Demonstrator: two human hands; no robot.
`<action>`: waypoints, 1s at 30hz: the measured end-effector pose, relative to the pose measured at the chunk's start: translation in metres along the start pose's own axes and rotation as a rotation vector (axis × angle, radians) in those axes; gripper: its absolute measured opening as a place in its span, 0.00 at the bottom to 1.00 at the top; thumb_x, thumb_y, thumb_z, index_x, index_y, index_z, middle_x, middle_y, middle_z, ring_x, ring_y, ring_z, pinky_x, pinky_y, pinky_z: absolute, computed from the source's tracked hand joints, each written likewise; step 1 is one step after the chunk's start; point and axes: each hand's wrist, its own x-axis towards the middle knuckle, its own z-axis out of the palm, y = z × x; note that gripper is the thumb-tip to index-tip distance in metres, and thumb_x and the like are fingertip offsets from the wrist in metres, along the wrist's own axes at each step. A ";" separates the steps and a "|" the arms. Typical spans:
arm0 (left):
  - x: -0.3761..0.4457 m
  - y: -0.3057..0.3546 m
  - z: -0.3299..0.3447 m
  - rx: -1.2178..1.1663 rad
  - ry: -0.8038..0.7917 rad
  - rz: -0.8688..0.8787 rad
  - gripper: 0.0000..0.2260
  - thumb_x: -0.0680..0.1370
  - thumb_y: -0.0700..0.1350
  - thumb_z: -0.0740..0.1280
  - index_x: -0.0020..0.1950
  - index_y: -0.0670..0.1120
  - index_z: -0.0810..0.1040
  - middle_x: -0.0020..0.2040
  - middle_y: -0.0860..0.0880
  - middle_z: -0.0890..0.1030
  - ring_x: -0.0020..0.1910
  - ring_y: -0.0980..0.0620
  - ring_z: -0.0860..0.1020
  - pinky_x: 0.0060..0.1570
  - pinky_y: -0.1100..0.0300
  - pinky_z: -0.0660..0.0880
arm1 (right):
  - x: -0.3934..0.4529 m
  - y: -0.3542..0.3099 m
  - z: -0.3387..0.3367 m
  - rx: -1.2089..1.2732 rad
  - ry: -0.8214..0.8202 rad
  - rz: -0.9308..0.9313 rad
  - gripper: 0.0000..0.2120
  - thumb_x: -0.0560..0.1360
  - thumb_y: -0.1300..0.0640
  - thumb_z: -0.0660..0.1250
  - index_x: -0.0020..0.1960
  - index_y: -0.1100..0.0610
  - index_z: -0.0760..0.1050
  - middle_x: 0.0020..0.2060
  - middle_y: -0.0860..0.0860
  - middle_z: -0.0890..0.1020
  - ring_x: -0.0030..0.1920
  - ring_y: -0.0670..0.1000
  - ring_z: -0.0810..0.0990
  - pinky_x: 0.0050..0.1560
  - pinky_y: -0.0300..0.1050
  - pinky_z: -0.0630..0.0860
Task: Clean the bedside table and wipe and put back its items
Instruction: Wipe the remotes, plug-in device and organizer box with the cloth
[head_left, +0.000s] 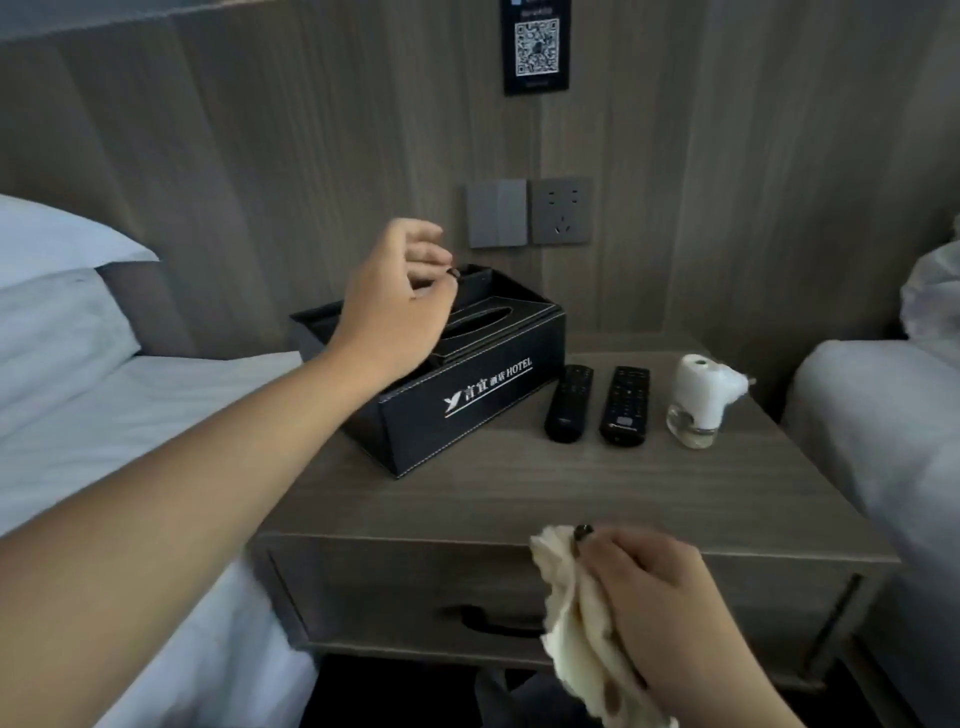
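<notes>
Item: bedside table (519, 488), wood-grain, one drawer with a dark handle. Left hand (395, 306) was held above the black tissue box (467, 395), fingers loosely curled, nothing seen gripped; whether it touched the box could not be told. Right hand (660, 608) was closed round a cream cloth (576, 618) at the table's front edge. Beyond that hand, two black remotes (569, 402) (625, 405) were laid side by side, a white plug-in vaporiser (698, 400) set just beside them. Bedding was seen on both sides.
</notes>
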 end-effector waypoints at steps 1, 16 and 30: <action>0.014 -0.012 -0.017 0.043 0.030 -0.039 0.11 0.74 0.40 0.67 0.51 0.55 0.73 0.48 0.55 0.81 0.48 0.57 0.81 0.52 0.62 0.77 | 0.002 0.001 0.011 -0.034 -0.034 -0.009 0.17 0.75 0.56 0.65 0.28 0.48 0.79 0.25 0.44 0.80 0.30 0.42 0.77 0.38 0.40 0.74; 0.122 -0.079 -0.023 0.147 -0.855 -0.882 0.43 0.77 0.71 0.43 0.69 0.35 0.71 0.67 0.35 0.74 0.67 0.40 0.73 0.71 0.46 0.65 | 0.025 0.006 0.067 -0.116 -0.114 -0.209 0.08 0.58 0.39 0.64 0.25 0.40 0.78 0.31 0.40 0.82 0.41 0.36 0.80 0.42 0.26 0.72; 0.146 -0.083 0.000 0.482 -1.009 -0.960 0.67 0.46 0.86 0.52 0.78 0.49 0.57 0.79 0.43 0.57 0.76 0.39 0.57 0.71 0.37 0.56 | 0.037 0.010 0.058 -0.162 -0.225 -0.254 0.07 0.69 0.50 0.70 0.35 0.38 0.80 0.31 0.37 0.81 0.43 0.32 0.79 0.45 0.25 0.72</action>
